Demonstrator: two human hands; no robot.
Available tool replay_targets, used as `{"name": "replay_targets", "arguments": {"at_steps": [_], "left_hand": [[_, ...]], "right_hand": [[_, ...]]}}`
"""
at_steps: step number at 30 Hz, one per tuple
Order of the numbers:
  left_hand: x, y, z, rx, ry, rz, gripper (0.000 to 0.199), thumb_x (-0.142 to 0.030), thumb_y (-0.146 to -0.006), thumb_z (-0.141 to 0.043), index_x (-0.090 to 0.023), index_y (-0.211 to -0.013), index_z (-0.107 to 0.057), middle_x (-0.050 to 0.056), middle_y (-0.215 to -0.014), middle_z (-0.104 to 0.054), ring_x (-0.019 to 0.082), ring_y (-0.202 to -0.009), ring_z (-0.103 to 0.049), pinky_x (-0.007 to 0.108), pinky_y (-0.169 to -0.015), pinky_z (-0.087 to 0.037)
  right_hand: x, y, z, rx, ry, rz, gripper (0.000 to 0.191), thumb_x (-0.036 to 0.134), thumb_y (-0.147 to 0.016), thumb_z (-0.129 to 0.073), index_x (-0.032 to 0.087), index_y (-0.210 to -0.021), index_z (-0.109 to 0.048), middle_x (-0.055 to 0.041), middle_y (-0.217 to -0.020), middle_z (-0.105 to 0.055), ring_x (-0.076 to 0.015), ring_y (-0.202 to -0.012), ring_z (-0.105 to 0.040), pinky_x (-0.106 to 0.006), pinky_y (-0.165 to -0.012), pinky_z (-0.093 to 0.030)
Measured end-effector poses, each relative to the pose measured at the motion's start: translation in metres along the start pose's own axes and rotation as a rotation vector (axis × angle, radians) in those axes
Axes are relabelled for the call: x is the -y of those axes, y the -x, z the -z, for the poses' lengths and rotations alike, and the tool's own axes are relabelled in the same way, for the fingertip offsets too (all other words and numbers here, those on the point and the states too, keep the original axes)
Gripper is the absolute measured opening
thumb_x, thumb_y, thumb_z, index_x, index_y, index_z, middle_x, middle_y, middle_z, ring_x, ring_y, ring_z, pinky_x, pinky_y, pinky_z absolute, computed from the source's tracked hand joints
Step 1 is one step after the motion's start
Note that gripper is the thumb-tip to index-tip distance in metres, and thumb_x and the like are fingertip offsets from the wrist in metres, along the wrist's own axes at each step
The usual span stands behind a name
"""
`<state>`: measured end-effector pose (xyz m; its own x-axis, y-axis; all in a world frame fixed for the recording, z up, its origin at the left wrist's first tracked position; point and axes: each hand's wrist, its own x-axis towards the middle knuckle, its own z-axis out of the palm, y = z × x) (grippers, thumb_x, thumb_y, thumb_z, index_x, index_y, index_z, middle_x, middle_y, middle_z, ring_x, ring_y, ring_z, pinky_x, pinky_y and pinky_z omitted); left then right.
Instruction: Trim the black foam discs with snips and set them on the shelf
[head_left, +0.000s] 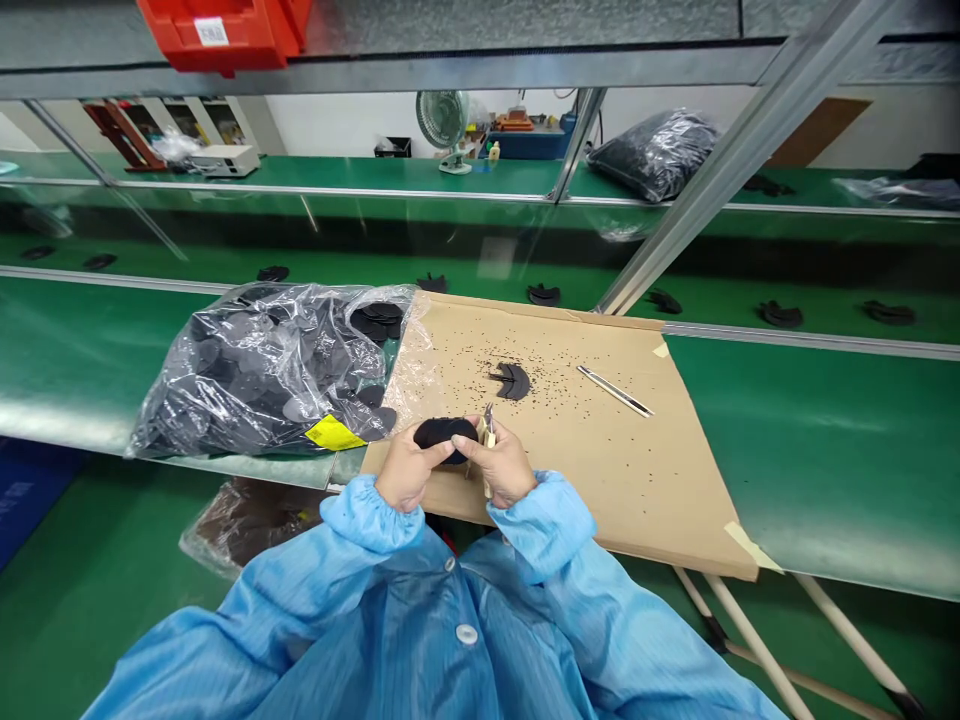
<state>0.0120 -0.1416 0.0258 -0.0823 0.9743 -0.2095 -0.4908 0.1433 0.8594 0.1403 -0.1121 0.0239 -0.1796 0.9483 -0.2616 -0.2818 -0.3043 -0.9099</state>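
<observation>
Left hand (405, 472) and right hand (507, 468) pinch black piece (442, 434), long axis left-right; right also grips nippers (490, 436), tips forward.

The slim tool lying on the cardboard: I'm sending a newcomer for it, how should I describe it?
Find the brown cardboard sheet on the green bench. On its far half, right of the black parts, the slim tool lies slanted. Long, straight and pale-edged, it differs from those curved parts, and unlike the nipper-like tool in the right hand, nothing holds it.

Bright light, edges possibly soft.
</observation>
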Motion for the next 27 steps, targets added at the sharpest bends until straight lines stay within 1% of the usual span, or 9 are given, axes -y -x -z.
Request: {"name": "replay_targets", "arguments": {"at_steps": [5, 9, 11, 13, 14, 16, 18, 22, 27], "left_hand": [[0.004, -0.001, 0.001, 0.026, 0.036, -0.004, 0.037, -0.02, -0.058, -0.08, -0.012, -0.091, -0.067, 0.009, -0.091, -0.071, 0.023, -0.09, -0.064, 0.043, -0.092, -0.045], [0.004, 0.0, 0.0, 0.023, 0.058, -0.004, 0.034, -0.017, -0.059, -0.08, -0.012, -0.089, -0.066, 0.009, -0.089, -0.071, 0.023, -0.091, -0.064, 0.042, -0.092, -0.045], [0.002, -0.001, 0.002, 0.053, 0.107, 0.012, 0.034, -0.015, -0.061, -0.079, -0.012, -0.092, -0.066, 0.009, -0.092, -0.071, 0.023, -0.094, -0.064, 0.04, -0.093, -0.045], [-0.001, -0.005, 0.005, 0.087, 0.18, 0.09, 0.034, -0.013, -0.065, -0.076, -0.013, -0.097, -0.066, 0.009, -0.096, -0.07, 0.021, -0.095, -0.064, 0.037, -0.091, -0.047], [-0.002, -0.007, 0.008, 0.08, 0.225, 0.153, 0.031, -0.012, -0.068, -0.074, -0.014, -0.098, -0.066, 0.008, -0.096, -0.07, 0.019, -0.092, -0.064, 0.033, -0.088, -0.049], [-0.006, -0.011, 0.013, 0.013, 0.314, 0.289, 0.022, -0.009, -0.074, -0.067, -0.013, -0.095, -0.066, 0.007, -0.092, -0.07, 0.014, -0.081, -0.065, 0.025, -0.076, -0.052], [-0.009, -0.014, 0.017, -0.069, 0.382, 0.4, 0.012, -0.007, -0.08, -0.059, -0.011, -0.09, -0.066, 0.006, -0.084, -0.068, 0.009, -0.069, -0.063, 0.018, -0.063, -0.052], [-0.01, -0.011, 0.017, -0.113, 0.457, 0.53, 0.017, -0.005, -0.087, -0.048, -0.008, -0.087, -0.064, 0.005, -0.074, -0.065, 0.007, -0.057, -0.059, 0.015, -0.053, -0.051], [-0.008, -0.006, 0.016, -0.079, 0.467, 0.572, 0.02, -0.006, -0.089, -0.043, -0.007, -0.085, -0.063, 0.005, -0.07, -0.062, 0.007, -0.056, -0.059, 0.015, -0.05, -0.051]], "right_hand": [[-0.004, -0.001, -0.001, -0.05, -0.09, -0.056, 0.052, 0.03, -0.039, -0.089, 0.017, -0.078, -0.058, 0.0054, -0.062, -0.059, -0.0102, -0.059, -0.053, -0.026, -0.062, -0.046], [-0.005, -0.001, -0.003, -0.112, -0.037, -0.024, 0.049, 0.03, -0.037, -0.089, 0.017, -0.071, -0.056, 0.0064, -0.058, -0.056, -0.0093, -0.055, -0.051, -0.025, -0.057, -0.044], [-0.004, -0.001, -0.003, -0.112, -0.001, 0.007, 0.047, 0.033, -0.04, -0.088, 0.017, -0.071, -0.056, 0.0062, -0.058, -0.056, -0.0097, -0.054, -0.051, -0.025, -0.056, -0.045], [-0.002, 0.002, -0.003, -0.062, 0.042, 0.069, 0.044, 0.038, -0.049, -0.085, 0.017, -0.077, -0.059, 0.0035, -0.064, -0.06, -0.0115, -0.059, -0.055, -0.027, -0.06, -0.047], [-0.001, 0.003, -0.002, -0.017, 0.069, 0.113, 0.042, 0.04, -0.055, -0.082, 0.017, -0.082, -0.06, 0.0013, -0.07, -0.063, -0.013, -0.063, -0.058, -0.028, -0.063, -0.049], [0.001, 0.008, -0.002, 0.085, 0.153, 0.22, 0.038, 0.042, -0.067, -0.075, 0.017, -0.092, -0.062, -0.0031, -0.084, -0.067, -0.0161, -0.075, -0.063, -0.031, -0.071, -0.052], [0.002, 0.014, -0.003, 0.133, 0.281, 0.336, 0.031, 0.038, -0.075, -0.068, 0.018, -0.097, -0.062, -0.0056, -0.092, -0.069, -0.0176, -0.082, -0.064, -0.033, -0.077, -0.052], [0.003, 0.019, -0.004, 0.043, 0.519, 0.539, 0.014, 0.028, -0.082, -0.059, 0.019, -0.092, -0.062, -0.005, -0.089, -0.069, -0.017, -0.08, -0.064, -0.032, -0.076, -0.052], [0.003, 0.018, -0.003, 0.034, 0.64, 0.687, 0.007, 0.022, -0.084, -0.056, 0.02, -0.09, -0.061, -0.0043, -0.087, -0.068, -0.0163, -0.08, -0.063, -0.03, -0.076, -0.051]]}}
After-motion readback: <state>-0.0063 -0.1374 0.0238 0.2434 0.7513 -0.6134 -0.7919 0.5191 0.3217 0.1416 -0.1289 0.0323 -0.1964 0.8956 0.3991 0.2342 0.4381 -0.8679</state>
